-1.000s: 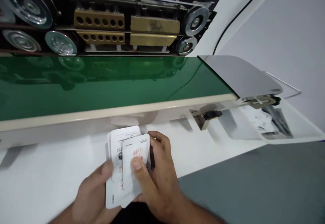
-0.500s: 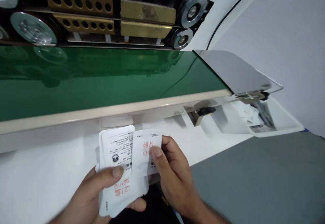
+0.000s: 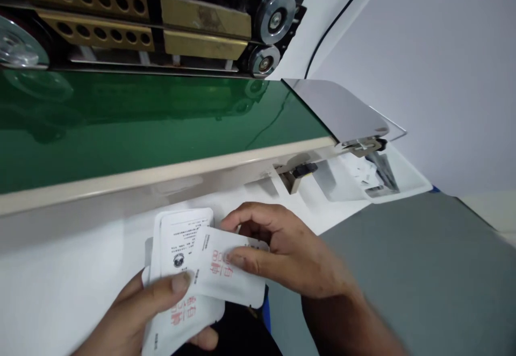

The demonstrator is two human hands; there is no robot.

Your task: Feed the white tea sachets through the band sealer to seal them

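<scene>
My left hand [image 3: 137,313] grips a stack of white pouches [image 3: 177,248] printed with black and red text, thumb pressed on the top one. My right hand [image 3: 290,254] pinches a single white pouch [image 3: 226,272] with red characters, turned sideways and lying across the stack. Both hands are low in the view, just in front of the cream edge of a sealing machine with a green conveyor belt [image 3: 153,125].
Brass blocks [image 3: 201,25] and metal rollers [image 3: 276,20] run along the back of the belt. A steel outfeed plate [image 3: 338,111] ends the belt at the right, above a white tray [image 3: 407,184] with pouches in it. A grey surface [image 3: 403,270] lies at the right.
My right hand has pulled one pouch off the stack and turned it sideways over the others. The view has shifted right and slightly down.
</scene>
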